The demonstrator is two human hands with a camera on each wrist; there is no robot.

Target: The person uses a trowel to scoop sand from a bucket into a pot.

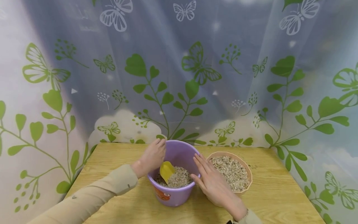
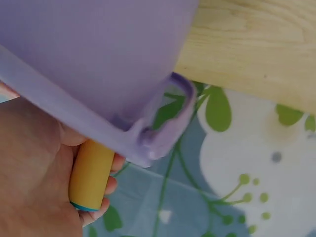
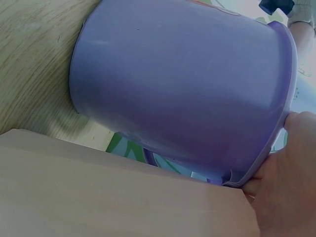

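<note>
A purple bucket (image 1: 174, 197) with gravel-like grains (image 1: 179, 178) in it stands at the front middle of the table. My left hand (image 1: 152, 157) is over its left rim and grips a yellow scoop (image 1: 167, 170), whose blade dips into the grains. In the left wrist view the scoop's yellow handle (image 2: 92, 177), with a teal end, lies in the curled fingers. On the bucket's right rim rests my right hand (image 1: 213, 183), its fingers straight. The right wrist view shows that hand (image 3: 291, 173) at the rim, thumb and fingers touching it.
Right of the bucket, close behind my right hand, a pale peach bowl (image 1: 250, 180) holds similar grains. Both containers stand on a wooden table (image 1: 277, 193). A curtain (image 1: 156, 102) printed with leaves and butterflies hangs behind the table and along its sides.
</note>
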